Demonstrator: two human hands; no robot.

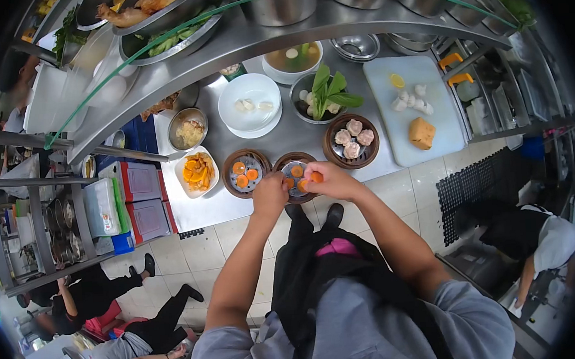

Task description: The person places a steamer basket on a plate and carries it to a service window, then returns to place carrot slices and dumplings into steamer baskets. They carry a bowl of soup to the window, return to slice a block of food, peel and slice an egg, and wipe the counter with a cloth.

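1. Clamped on a carrot slice (317, 177) with the right grip (334, 181), over the right side of the middle steamer basket (292, 156); could lose it onto the rim if pinched too near the edge.
2. Resting the left grip (270, 193) at the left rim of that basket; cannot tell whether pinched together or apart, with fingertips partly hidden. Could tip or drag the basket by pressing unevenly there.
3. Lying inside the basket, other orange slices (289, 183) close together; could get nudged or overlapped by crowding fingers.
4. Just left of the basket, could jostle the left steamer basket (227, 178) with a sideways slip of the hand.
5. Right of the basket, could bump the siu mai (351, 150) by swinging the right wrist wide.
6. Near the front edge of the counter (236, 213), could push the basket off balance by pulling bodyward.
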